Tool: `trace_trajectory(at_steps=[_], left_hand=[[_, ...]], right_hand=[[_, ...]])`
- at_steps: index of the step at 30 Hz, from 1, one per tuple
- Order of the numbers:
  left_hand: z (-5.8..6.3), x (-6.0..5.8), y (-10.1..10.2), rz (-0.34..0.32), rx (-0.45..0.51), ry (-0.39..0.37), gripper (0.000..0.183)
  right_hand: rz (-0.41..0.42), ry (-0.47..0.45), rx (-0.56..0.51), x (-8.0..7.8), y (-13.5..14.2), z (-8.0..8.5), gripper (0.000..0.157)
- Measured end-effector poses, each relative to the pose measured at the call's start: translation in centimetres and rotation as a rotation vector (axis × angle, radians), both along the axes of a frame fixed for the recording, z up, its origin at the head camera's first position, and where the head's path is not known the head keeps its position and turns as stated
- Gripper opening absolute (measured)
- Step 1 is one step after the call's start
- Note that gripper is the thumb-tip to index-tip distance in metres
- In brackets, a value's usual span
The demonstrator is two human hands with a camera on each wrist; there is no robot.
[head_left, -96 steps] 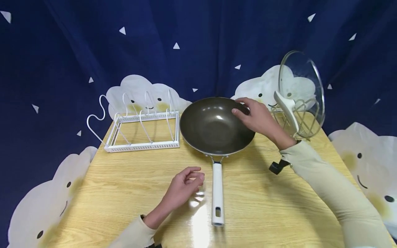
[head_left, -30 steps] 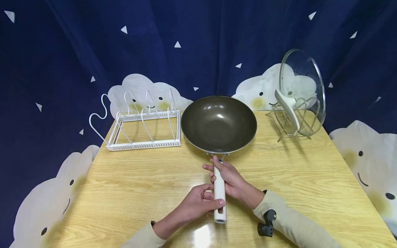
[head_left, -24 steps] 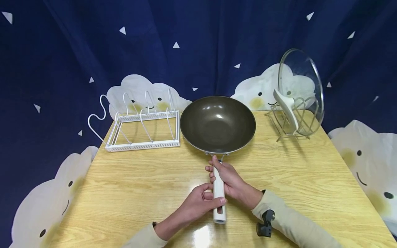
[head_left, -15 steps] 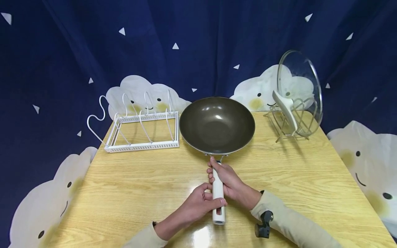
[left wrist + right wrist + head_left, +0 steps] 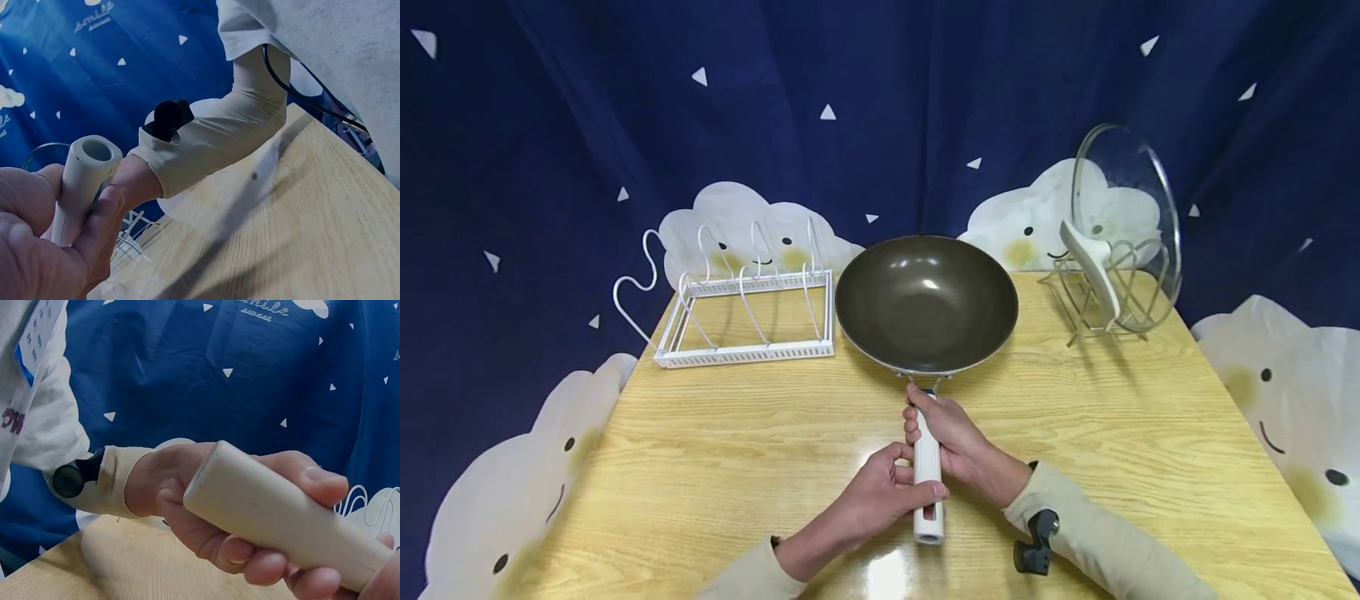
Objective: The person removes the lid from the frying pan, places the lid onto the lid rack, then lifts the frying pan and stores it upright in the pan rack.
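Observation:
A dark wok point(image 5: 925, 304) with a white handle point(image 5: 927, 462) sits in the middle of the wooden table, its handle towards me. My right hand point(image 5: 961, 437) grips the handle close to the pan, thumb along the top and fingers curled round the left side. Nearer to me, my left hand point(image 5: 880, 492) holds the handle's end, with its thumb across the top by the hanging slot. The left wrist view shows the hollow handle end point(image 5: 97, 150) between that hand's thumb and fingers. In the right wrist view the handle point(image 5: 269, 509) hides part of the left palm.
A white wire rack point(image 5: 745, 354) stands left of the wok, its frame close to the pan's rim. At the back right a glass lid point(image 5: 1126, 179) with a white handle point(image 5: 1092, 267) leans upright in a metal wire stand point(image 5: 1078, 321). A blue curtain point(image 5: 880, 108) hangs behind.
My right hand has moved from the wok's right rim to its handle, and my left hand from beside the handle onto its end. Lately the right fingers have curled closer round it.

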State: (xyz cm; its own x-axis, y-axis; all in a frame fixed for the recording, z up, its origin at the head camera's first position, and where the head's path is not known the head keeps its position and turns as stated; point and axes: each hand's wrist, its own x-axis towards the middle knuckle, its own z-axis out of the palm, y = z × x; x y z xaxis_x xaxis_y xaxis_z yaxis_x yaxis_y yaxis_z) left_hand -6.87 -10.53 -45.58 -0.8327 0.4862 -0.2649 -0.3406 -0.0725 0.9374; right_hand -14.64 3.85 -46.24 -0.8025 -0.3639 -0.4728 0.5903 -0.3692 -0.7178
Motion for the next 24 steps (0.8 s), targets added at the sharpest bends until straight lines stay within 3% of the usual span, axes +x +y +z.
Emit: trace_trajectory(at_steps=[10, 24], left_hand=[[-0.01, 0.15, -0.22, 0.026, -0.019, 0.019, 0.041], [-0.09, 0.59, -0.26, 0.018, -0.032, 0.045, 0.038]], right_hand=[[-0.045, 0.007, 0.008, -0.1, -0.71, -0.36, 0.017], [-0.046, 0.042, 0.036, 0.66, -0.75, -0.43, 0.017]])
